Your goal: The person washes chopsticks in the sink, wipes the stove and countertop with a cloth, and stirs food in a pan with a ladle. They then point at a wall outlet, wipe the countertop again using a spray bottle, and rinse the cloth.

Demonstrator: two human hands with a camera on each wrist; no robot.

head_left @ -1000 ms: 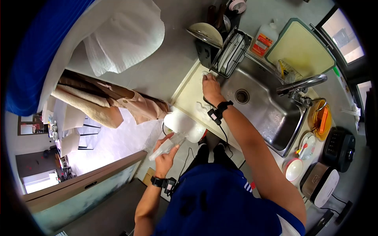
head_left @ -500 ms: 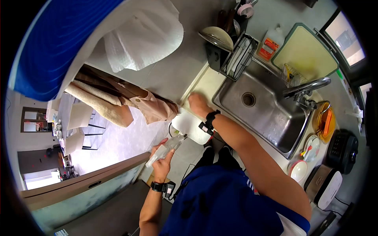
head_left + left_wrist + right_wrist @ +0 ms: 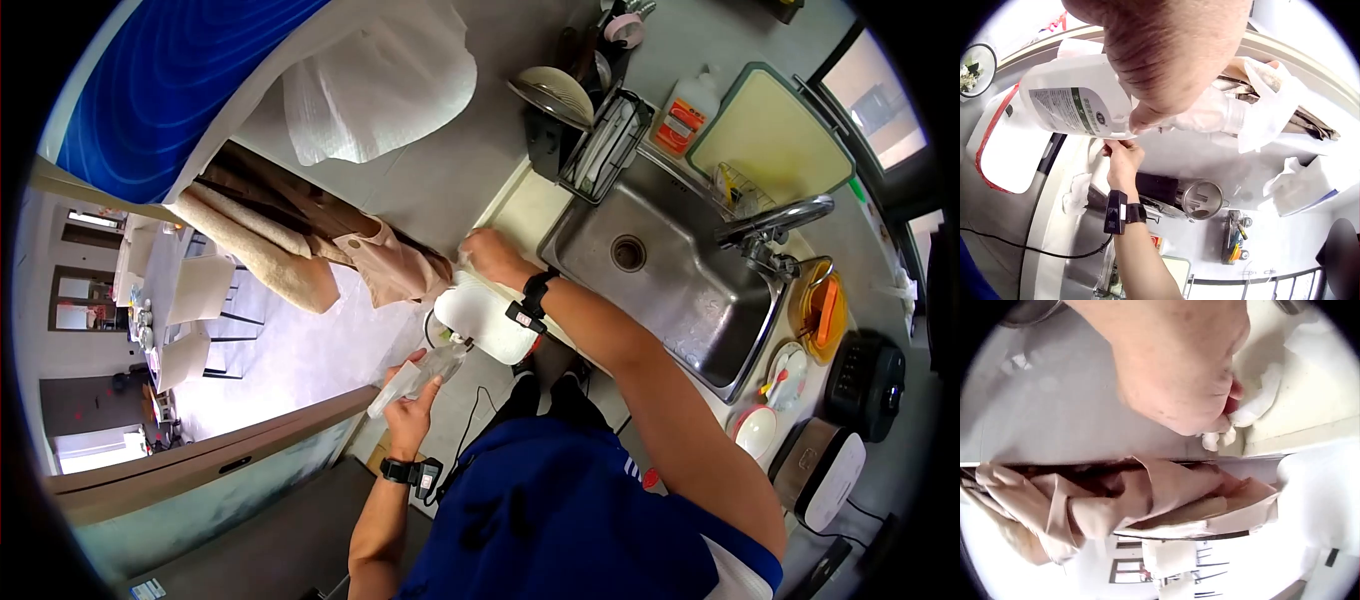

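My left hand [image 3: 408, 405] grips a clear plastic bottle [image 3: 1072, 100] with a printed label, held out over the floor beside the counter. In the left wrist view the hand covers the bottle's middle. At the counter's corner by the wall, my right hand [image 3: 492, 254] has its fingers curled over a crumpled white tissue [image 3: 1257, 403]. Part of the tissue pokes out under the fingertips in the right wrist view, against the pale countertop [image 3: 1300, 403]. Another crumpled white tissue [image 3: 1077, 194] lies farther along the counter.
A steel sink [image 3: 690, 290] with a faucet is right of my right hand, a dish rack [image 3: 605, 145] behind it. Below the counter's end stands a white-lidded bin [image 3: 490, 318]. Pinkish-brown cloth [image 3: 385, 260] hangs by the wall. Bowls and appliances line the right side.
My right hand has slid left along the counter, away from the dish rack to the corner by the hanging cloth. The left hand still holds the bottle. The head view has shifted slightly.
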